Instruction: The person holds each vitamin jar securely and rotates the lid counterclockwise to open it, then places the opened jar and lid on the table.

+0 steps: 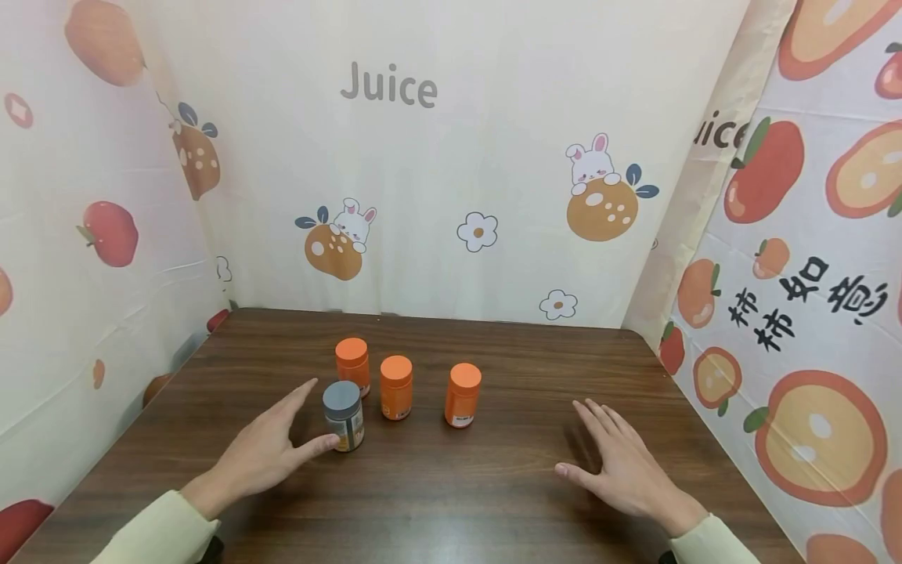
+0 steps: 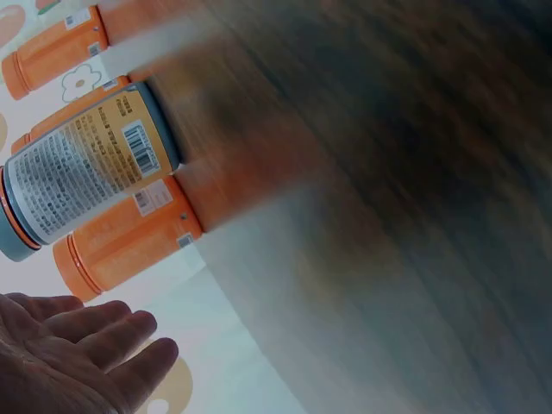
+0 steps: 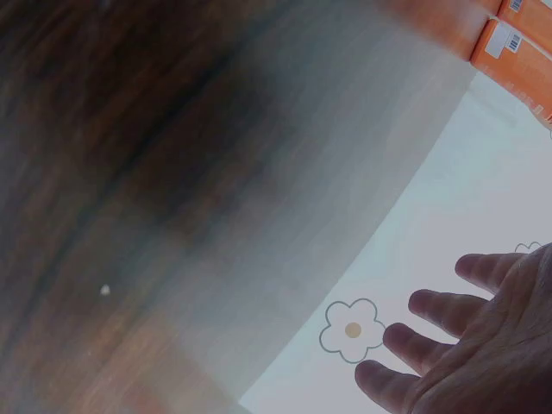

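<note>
The loose, empty left grip (image 1: pixel 261 450) lies just left of the upright, grey-lidded cylindrical plastic jar (image 1: pixel 345 419) on the brown wood-grain table (image 1: pixel 423 493), contact unclear, the equally empty right grip (image 1: pixel 623 464) well rightward.

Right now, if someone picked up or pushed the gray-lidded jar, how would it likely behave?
The gray-lidded jar looks stiff, with straight, undented visible sides, so it probably won't give when gripped. Taller than it is wide, it might tip under a high push. Its round body suggests it could roll once on its side.
</note>
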`<state>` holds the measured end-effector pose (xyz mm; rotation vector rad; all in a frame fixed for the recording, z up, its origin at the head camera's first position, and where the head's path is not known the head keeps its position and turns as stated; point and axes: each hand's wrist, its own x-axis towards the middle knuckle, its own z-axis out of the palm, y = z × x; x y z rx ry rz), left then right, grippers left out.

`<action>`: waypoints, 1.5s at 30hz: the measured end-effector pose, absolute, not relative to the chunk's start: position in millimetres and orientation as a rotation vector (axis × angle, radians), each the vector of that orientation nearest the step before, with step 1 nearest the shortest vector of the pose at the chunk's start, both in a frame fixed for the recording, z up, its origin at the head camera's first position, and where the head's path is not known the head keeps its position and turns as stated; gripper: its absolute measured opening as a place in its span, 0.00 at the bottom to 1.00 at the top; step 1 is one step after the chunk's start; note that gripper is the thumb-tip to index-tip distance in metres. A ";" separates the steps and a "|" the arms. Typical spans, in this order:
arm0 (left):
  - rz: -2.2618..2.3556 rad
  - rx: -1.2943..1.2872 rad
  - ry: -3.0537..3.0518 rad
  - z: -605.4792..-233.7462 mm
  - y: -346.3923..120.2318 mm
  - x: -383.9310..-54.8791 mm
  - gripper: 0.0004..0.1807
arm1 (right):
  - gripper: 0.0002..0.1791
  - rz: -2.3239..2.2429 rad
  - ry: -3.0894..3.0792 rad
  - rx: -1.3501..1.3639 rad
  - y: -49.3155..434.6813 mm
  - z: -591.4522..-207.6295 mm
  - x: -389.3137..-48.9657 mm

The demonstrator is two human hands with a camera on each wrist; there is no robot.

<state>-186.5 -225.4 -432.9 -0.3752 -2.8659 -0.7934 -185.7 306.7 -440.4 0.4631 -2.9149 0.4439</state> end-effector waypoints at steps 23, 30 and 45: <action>-1.019 -0.386 -2.749 -434.9 -211.4 -193.1 0.52 | 0.56 0.474 -2.853 0.554 296.4 -440.1 -178.8; -1.081 -0.346 -2.740 -433.9 -207.6 -195.7 0.52 | 0.56 0.466 -2.845 0.565 294.9 -439.7 -178.8; -1.151 -0.348 -2.720 -439.3 -202.9 -199.6 0.49 | 0.55 0.472 -2.838 0.586 290.9 -440.7 -175.6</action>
